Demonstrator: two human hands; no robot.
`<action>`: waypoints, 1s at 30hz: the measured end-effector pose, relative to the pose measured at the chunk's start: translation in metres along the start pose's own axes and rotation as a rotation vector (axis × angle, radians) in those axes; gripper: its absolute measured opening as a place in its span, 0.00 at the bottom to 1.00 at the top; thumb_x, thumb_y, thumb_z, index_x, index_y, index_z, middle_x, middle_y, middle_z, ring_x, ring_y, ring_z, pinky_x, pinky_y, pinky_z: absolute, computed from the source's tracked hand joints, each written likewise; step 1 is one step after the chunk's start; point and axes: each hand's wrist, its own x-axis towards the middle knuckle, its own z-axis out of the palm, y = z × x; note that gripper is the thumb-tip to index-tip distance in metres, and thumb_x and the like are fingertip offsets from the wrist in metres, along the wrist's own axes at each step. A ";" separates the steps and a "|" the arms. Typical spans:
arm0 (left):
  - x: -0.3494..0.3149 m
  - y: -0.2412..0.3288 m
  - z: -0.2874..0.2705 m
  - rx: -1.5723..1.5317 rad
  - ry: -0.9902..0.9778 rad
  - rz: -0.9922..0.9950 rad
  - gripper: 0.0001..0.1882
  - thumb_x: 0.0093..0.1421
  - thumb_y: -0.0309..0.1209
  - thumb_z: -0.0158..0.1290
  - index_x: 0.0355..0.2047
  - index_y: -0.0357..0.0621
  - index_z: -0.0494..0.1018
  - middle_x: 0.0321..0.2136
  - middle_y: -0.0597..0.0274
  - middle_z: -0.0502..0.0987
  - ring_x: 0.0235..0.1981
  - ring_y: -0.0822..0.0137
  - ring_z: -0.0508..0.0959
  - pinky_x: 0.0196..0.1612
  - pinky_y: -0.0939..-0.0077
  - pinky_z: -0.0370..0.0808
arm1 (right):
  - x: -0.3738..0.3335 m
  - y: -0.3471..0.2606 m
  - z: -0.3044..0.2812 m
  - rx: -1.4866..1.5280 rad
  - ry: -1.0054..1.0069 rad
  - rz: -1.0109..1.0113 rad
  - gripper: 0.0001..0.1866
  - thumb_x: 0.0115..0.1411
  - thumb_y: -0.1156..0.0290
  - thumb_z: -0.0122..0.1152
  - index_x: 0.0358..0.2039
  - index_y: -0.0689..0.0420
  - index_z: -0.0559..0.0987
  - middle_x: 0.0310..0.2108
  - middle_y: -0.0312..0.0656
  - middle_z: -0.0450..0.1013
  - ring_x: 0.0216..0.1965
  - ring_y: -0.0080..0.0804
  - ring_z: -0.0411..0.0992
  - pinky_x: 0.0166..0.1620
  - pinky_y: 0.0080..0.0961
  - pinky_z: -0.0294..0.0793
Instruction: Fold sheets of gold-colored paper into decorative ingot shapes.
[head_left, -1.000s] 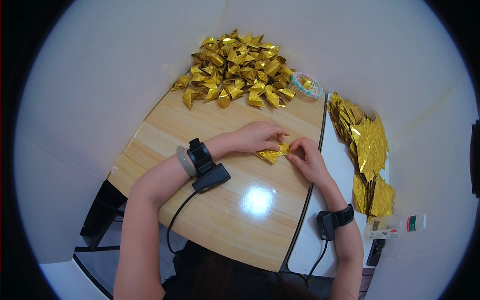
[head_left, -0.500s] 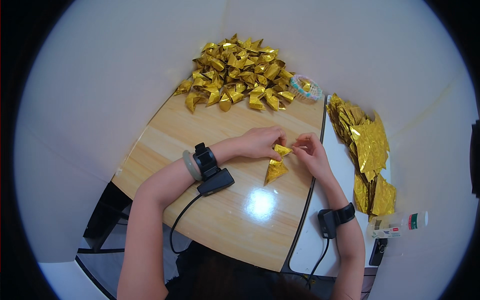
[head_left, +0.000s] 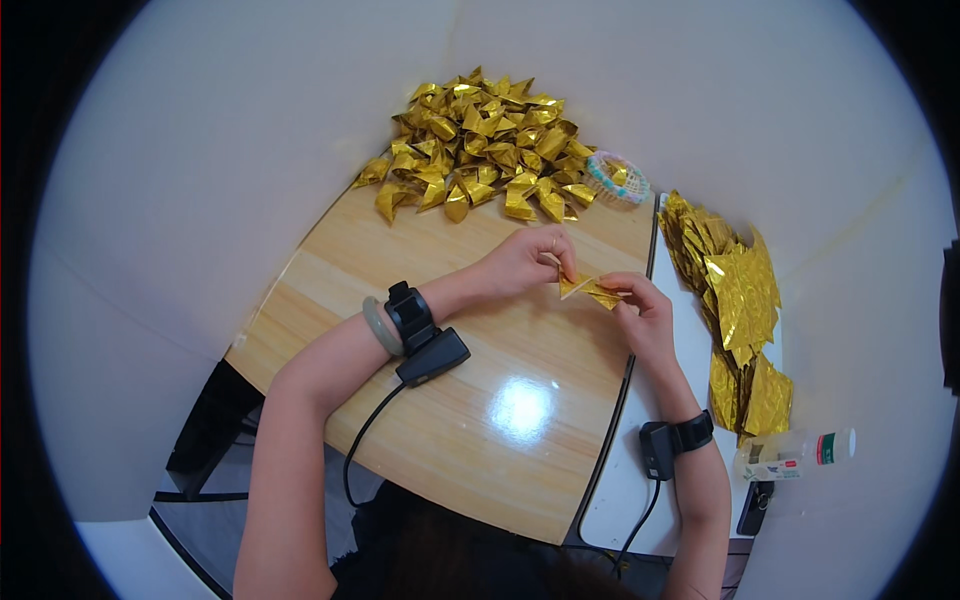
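Between my two hands a partly folded piece of gold foil paper (head_left: 590, 290) is stretched above the wood-grain table. My left hand (head_left: 530, 262) pinches its left end between thumb and fingers. The right end is gripped by my right hand (head_left: 642, 312), whose fingertips cover that corner. A pale edge shows along a fold near the left end. Beyond my hands lies a heap of folded gold foil pieces (head_left: 480, 145). To the right is a stack of flat gold foil sheets (head_left: 740, 295).
A small woven basket (head_left: 617, 178) with a pastel rim stands beside the heap. A clear plastic bottle (head_left: 800, 453) lies at the right, near a dark phone (head_left: 755, 507). Both wrists wear black devices with cables. Pale walls close in the wood-grain table (head_left: 440, 430).
The foil piece has swung from hanging downward to lying crosswise between both hands. My left hand has moved slightly up, and my right hand has taken hold of the other end.
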 end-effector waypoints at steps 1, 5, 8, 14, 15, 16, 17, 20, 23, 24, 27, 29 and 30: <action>-0.001 0.000 -0.002 -0.002 0.002 -0.004 0.08 0.46 0.13 0.50 0.24 0.39 0.72 0.28 0.65 0.71 0.33 0.69 0.74 0.36 0.75 0.73 | 0.000 -0.002 -0.001 0.002 -0.002 0.004 0.12 0.50 0.84 0.52 0.36 0.59 0.76 0.39 0.37 0.73 0.41 0.27 0.72 0.41 0.23 0.72; -0.007 0.001 -0.008 0.667 -0.177 0.085 0.08 0.45 0.16 0.49 0.23 0.43 0.73 0.27 0.61 0.70 0.35 0.63 0.72 0.37 0.72 0.72 | 0.002 -0.007 0.000 -0.476 -0.129 -0.193 0.11 0.47 0.84 0.52 0.30 0.56 0.76 0.37 0.39 0.73 0.39 0.35 0.71 0.41 0.26 0.72; -0.007 0.010 -0.006 0.871 -0.240 0.074 0.07 0.47 0.20 0.49 0.25 0.46 0.74 0.29 0.60 0.70 0.37 0.62 0.71 0.36 0.70 0.71 | 0.002 -0.002 -0.001 -0.491 -0.169 -0.160 0.09 0.47 0.84 0.52 0.28 0.57 0.76 0.37 0.40 0.72 0.38 0.37 0.71 0.40 0.28 0.71; -0.007 0.010 -0.001 0.951 -0.308 0.074 0.16 0.50 0.26 0.50 0.40 0.54 0.76 0.30 0.61 0.67 0.36 0.61 0.69 0.36 0.69 0.70 | 0.000 0.007 -0.002 -0.449 -0.052 0.070 0.11 0.48 0.86 0.50 0.31 0.60 0.74 0.32 0.39 0.73 0.34 0.27 0.72 0.36 0.20 0.71; -0.007 0.010 -0.001 1.000 -0.380 0.075 0.20 0.50 0.27 0.49 0.44 0.56 0.75 0.30 0.61 0.67 0.36 0.61 0.68 0.36 0.69 0.69 | 0.000 0.008 -0.003 -0.482 -0.023 0.176 0.11 0.48 0.86 0.49 0.33 0.61 0.74 0.30 0.39 0.73 0.32 0.25 0.71 0.35 0.19 0.70; -0.006 0.011 0.000 0.998 -0.384 0.079 0.20 0.50 0.27 0.49 0.44 0.56 0.75 0.30 0.61 0.67 0.36 0.61 0.68 0.36 0.69 0.69 | -0.001 0.009 -0.003 -0.484 -0.018 0.178 0.11 0.48 0.86 0.49 0.33 0.61 0.74 0.30 0.39 0.73 0.32 0.25 0.71 0.35 0.19 0.70; -0.005 0.012 0.003 1.047 -0.414 0.077 0.20 0.51 0.27 0.48 0.46 0.57 0.74 0.30 0.59 0.67 0.37 0.60 0.68 0.39 0.69 0.69 | -0.001 0.010 -0.003 -0.430 0.006 0.212 0.11 0.49 0.85 0.48 0.34 0.62 0.73 0.29 0.38 0.73 0.30 0.23 0.71 0.34 0.18 0.69; -0.005 0.012 0.007 1.107 -0.437 0.083 0.22 0.52 0.27 0.47 0.49 0.58 0.72 0.30 0.58 0.67 0.37 0.59 0.67 0.40 0.69 0.68 | -0.001 0.010 0.000 -0.277 0.047 0.231 0.11 0.51 0.82 0.48 0.37 0.62 0.73 0.27 0.41 0.73 0.28 0.26 0.72 0.34 0.19 0.70; -0.004 0.010 0.010 1.120 -0.416 0.082 0.25 0.51 0.26 0.47 0.52 0.56 0.69 0.29 0.58 0.66 0.36 0.58 0.66 0.41 0.68 0.67 | -0.001 0.007 0.003 -0.081 0.090 0.246 0.12 0.52 0.79 0.52 0.39 0.61 0.73 0.26 0.44 0.73 0.28 0.28 0.73 0.34 0.20 0.71; -0.005 0.010 0.010 1.122 -0.406 0.075 0.26 0.51 0.27 0.47 0.53 0.52 0.67 0.30 0.58 0.67 0.36 0.58 0.66 0.42 0.67 0.66 | 0.000 0.006 0.005 0.018 0.123 0.276 0.13 0.52 0.78 0.54 0.40 0.61 0.73 0.25 0.44 0.73 0.28 0.26 0.73 0.33 0.19 0.71; -0.007 -0.002 0.006 0.928 -0.237 -0.008 0.26 0.50 0.28 0.49 0.52 0.43 0.67 0.31 0.57 0.68 0.38 0.57 0.66 0.42 0.66 0.66 | 0.002 -0.010 0.008 -0.257 0.052 0.270 0.15 0.51 0.76 0.58 0.41 0.61 0.72 0.28 0.42 0.73 0.27 0.25 0.72 0.33 0.19 0.71; -0.004 -0.002 0.000 0.852 -0.265 -0.026 0.25 0.50 0.31 0.52 0.50 0.41 0.67 0.31 0.56 0.69 0.38 0.57 0.67 0.42 0.67 0.66 | 0.000 -0.001 0.006 -0.353 0.024 0.187 0.17 0.51 0.76 0.60 0.42 0.60 0.72 0.29 0.41 0.72 0.26 0.25 0.71 0.32 0.19 0.71; -0.004 -0.002 -0.002 0.776 -0.296 -0.045 0.25 0.50 0.34 0.54 0.49 0.39 0.68 0.32 0.56 0.70 0.38 0.57 0.67 0.42 0.67 0.66 | -0.001 0.002 0.005 -0.445 -0.002 0.105 0.19 0.50 0.76 0.62 0.44 0.60 0.71 0.31 0.40 0.72 0.26 0.24 0.70 0.31 0.19 0.71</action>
